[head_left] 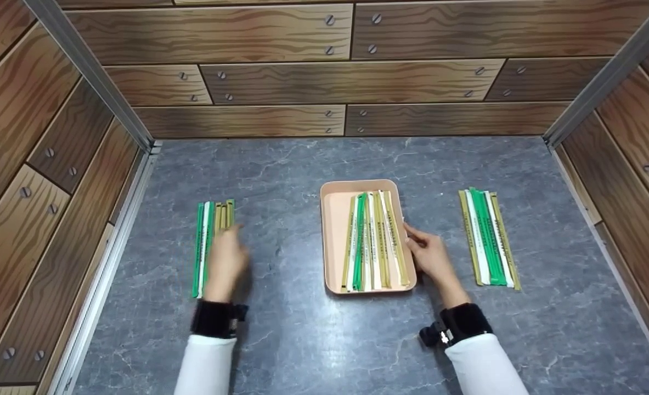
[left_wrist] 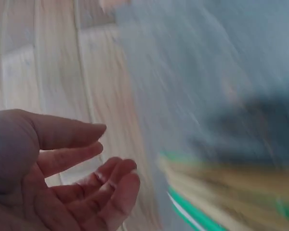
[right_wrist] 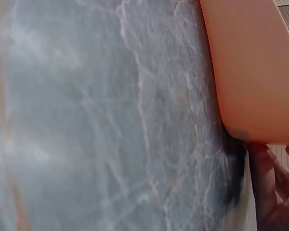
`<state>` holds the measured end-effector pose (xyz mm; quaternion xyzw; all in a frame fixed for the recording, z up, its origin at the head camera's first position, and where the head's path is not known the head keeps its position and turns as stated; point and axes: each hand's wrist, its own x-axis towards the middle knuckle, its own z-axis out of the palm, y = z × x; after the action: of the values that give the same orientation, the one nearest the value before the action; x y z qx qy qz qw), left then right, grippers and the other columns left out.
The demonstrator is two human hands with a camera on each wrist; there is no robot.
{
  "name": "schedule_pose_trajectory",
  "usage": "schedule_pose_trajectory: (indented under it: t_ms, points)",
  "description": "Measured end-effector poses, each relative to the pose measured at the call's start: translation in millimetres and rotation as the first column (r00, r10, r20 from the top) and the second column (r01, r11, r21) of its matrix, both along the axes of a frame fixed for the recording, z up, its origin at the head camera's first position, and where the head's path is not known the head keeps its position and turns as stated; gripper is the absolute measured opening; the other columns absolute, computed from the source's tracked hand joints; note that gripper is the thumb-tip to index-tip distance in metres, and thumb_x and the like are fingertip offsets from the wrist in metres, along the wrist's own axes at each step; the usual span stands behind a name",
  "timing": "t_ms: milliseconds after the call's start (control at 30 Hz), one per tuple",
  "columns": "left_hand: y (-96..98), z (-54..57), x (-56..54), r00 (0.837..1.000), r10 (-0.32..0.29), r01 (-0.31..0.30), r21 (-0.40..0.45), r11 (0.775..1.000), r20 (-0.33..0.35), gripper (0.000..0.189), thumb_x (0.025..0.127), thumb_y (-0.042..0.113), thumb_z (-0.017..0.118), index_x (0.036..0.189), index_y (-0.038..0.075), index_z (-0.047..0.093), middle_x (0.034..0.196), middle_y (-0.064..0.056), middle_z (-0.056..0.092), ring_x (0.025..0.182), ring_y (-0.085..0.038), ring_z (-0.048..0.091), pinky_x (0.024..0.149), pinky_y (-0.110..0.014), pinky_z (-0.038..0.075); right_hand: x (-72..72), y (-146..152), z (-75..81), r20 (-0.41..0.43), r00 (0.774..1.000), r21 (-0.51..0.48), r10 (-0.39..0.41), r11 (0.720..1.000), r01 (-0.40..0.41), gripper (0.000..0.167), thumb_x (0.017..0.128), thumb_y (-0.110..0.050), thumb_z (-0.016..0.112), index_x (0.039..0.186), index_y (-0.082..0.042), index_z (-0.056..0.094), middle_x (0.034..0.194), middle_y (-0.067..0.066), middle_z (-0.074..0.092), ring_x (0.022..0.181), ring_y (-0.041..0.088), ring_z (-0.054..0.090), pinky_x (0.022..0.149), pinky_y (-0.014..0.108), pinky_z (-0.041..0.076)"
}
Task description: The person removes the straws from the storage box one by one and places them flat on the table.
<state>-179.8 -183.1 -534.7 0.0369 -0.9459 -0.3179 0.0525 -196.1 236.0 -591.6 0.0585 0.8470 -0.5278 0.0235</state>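
Observation:
My left hand (head_left: 226, 260) is blurred in the head view, over a left-hand row of slim printed stick packets (head_left: 199, 249) in green, white and gold. The left wrist view shows that hand (left_wrist: 72, 178) with bent fingers and thumb apart, nothing between them; the blurred packets (left_wrist: 231, 192) lie beside it. At the right side of a peach tray (head_left: 334, 236), my right hand (head_left: 431, 258) holds the edge with thumb and fingers. Similar packets (head_left: 376, 241) lie lengthwise inside the tray. In the right wrist view, fingertips (right_wrist: 260, 154) meet the tray's wall (right_wrist: 255, 72).
Another row of green, white and gold packets (head_left: 489, 238) lies right of the tray. The grey marbled tabletop (head_left: 286, 340) is bounded by wood-patterned walls (head_left: 280, 82) at the back and both sides, with a metal strip (head_left: 102, 269) along the left edge.

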Motion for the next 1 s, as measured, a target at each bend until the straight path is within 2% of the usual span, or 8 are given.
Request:
schedule_pose_trajectory:
  t_ms: [67, 133, 267, 333, 433, 567, 833, 1000]
  points:
    - [23.3, 3.3, -1.0, 0.995, -0.089, 0.091, 0.041, 0.995, -0.036, 0.046, 0.081, -0.011, 0.056, 0.128, -0.007, 0.058, 0.113, -0.028, 0.063, 0.102, -0.041, 0.061, 0.087, -0.051, 0.051, -0.1, 0, -0.2, 0.002, 1.000, 0.000, -0.002, 1.000, 0.002, 0.040, 0.098, -0.006, 0.058, 0.138, -0.010, 0.056, 0.113, 0.024, 0.066, 0.091, 0.027, 0.066, 0.067, 0.023, 0.052]
    - [49.3, 5.7, -2.2, 0.984, -0.177, 0.179, 0.092, 0.980, -0.034, 0.047, 0.082, -0.012, 0.056, 0.129, -0.006, 0.058, 0.107, -0.025, 0.066, 0.095, -0.037, 0.064, 0.084, -0.047, 0.053, -0.1, 1, -0.2, 0.002, 1.000, 0.003, -0.004, 1.000, 0.004, 0.040, 0.098, -0.007, 0.058, 0.138, -0.011, 0.056, 0.116, 0.024, 0.066, 0.094, 0.029, 0.066, 0.068, 0.022, 0.052]
    - [101.8, 5.2, -6.7, 0.945, -0.327, 0.324, 0.141, 0.935, -0.001, 0.046, 0.085, -0.010, 0.059, 0.131, -0.004, 0.057, 0.097, -0.020, 0.069, 0.083, -0.029, 0.066, 0.072, -0.035, 0.057, 0.1, 1, -1.1, -0.005, 1.000, -0.006, -0.004, 1.000, 0.004, 0.040, 0.097, -0.005, 0.058, 0.137, -0.009, 0.056, 0.118, 0.025, 0.065, 0.098, 0.030, 0.065, 0.072, 0.022, 0.051]
    - [124.9, 2.1, -7.8, 0.927, -0.374, 0.367, 0.156, 0.917, 0.015, 0.045, 0.086, -0.008, 0.062, 0.131, -0.004, 0.057, 0.098, -0.020, 0.069, 0.084, -0.028, 0.067, 0.070, -0.032, 0.057, 0.1, 0, -1.6, -0.006, 1.000, -0.015, -0.001, 1.000, 0.001, 0.040, 0.097, -0.004, 0.058, 0.137, -0.008, 0.056, 0.119, 0.025, 0.064, 0.099, 0.030, 0.065, 0.073, 0.021, 0.051]
    - [152.8, -4.2, -9.0, 0.922, -0.386, 0.380, 0.122, 0.917, 0.032, 0.044, 0.087, -0.004, 0.065, 0.131, -0.003, 0.058, 0.104, -0.021, 0.068, 0.090, -0.029, 0.067, 0.074, -0.032, 0.057, -0.7, -1, -2.8, -0.007, 1.000, -0.027, 0.002, 1.000, -0.002, 0.040, 0.097, -0.003, 0.058, 0.136, -0.007, 0.057, 0.119, 0.025, 0.064, 0.098, 0.030, 0.065, 0.073, 0.020, 0.051]
    - [174.8, -14.6, -8.8, 0.932, -0.360, 0.359, 0.019, 0.933, 0.032, 0.044, 0.086, 0.001, 0.066, 0.129, -0.002, 0.060, 0.104, -0.020, 0.068, 0.089, -0.030, 0.067, 0.076, -0.038, 0.056, -1.3, -2, -3.9, -0.018, 1.000, -0.025, 0.011, 1.000, -0.012, 0.040, 0.097, -0.003, 0.058, 0.136, -0.006, 0.057, 0.119, 0.026, 0.064, 0.099, 0.031, 0.065, 0.072, 0.019, 0.051]
    - [195.6, -26.9, -8.7, 0.934, -0.327, 0.343, -0.101, 0.934, 0.146, 0.039, 0.088, -0.001, 0.063, 0.128, -0.001, 0.062, 0.092, -0.016, 0.064, 0.076, -0.025, 0.062, 0.063, -0.037, 0.054, 0.4, -1, 0.3, -0.014, 1.000, -0.021, 0.001, 1.000, -0.001, 0.040, 0.096, -0.002, 0.059, 0.136, -0.007, 0.057, 0.117, 0.026, 0.065, 0.090, 0.029, 0.066, 0.062, 0.021, 0.051]
    - [201.0, -34.6, -9.2, 0.948, -0.288, 0.308, -0.164, 0.937, 0.134, 0.032, 0.088, -0.004, 0.062, 0.119, -0.002, 0.064, 0.091, -0.016, 0.062, 0.077, -0.027, 0.064, 0.061, -0.039, 0.055, 0.8, -1, 0.8, -0.023, 1.000, -0.023, 0.004, 1.000, -0.005, 0.040, 0.096, -0.001, 0.059, 0.136, -0.006, 0.057, 0.116, 0.027, 0.065, 0.088, 0.029, 0.066, 0.061, 0.021, 0.051]
